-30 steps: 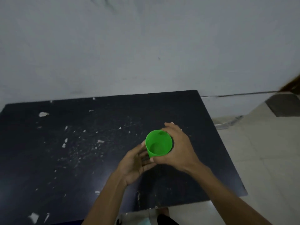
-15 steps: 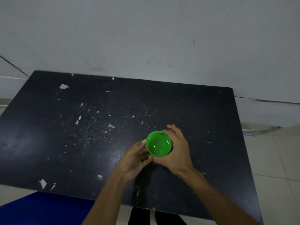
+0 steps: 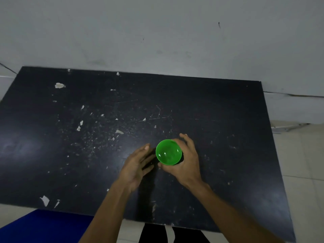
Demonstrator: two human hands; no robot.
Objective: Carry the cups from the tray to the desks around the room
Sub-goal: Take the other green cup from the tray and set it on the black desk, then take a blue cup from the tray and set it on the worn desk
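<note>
Wrapping round the far and right side of the green cup point(image 3: 168, 152), the right hand point(image 3: 185, 162) had its fingers point(image 3: 186, 139) curled against the wall and its thumb pressed on the near side, so the cup sat firmly in that grip. It was upright, mouth open to the camera, nothing showing inside but a glint of light on the bottom. Whether its base touched the surface could not be told from above. Just left of it, the left hand point(image 3: 135, 165) was open, fingers straight and loosely spread, palm turned toward the cup, with a thin dark gap between fingertips and green wall; it held nothing. Both bare forearms ran back toward the bottom edge of the view. Under them lay the black desk point(image 3: 228, 120), its top scuffed and chipped with pale flecks, thickest on the left half. The cup was right of the desk's middle, nearer the front edge. Behind stood a pale wall point(image 3: 157, 32); pale floor tiles point(image 3: 301, 163) showed at right, and something blue point(image 3: 43, 227) sat at the lower left corner.
</note>
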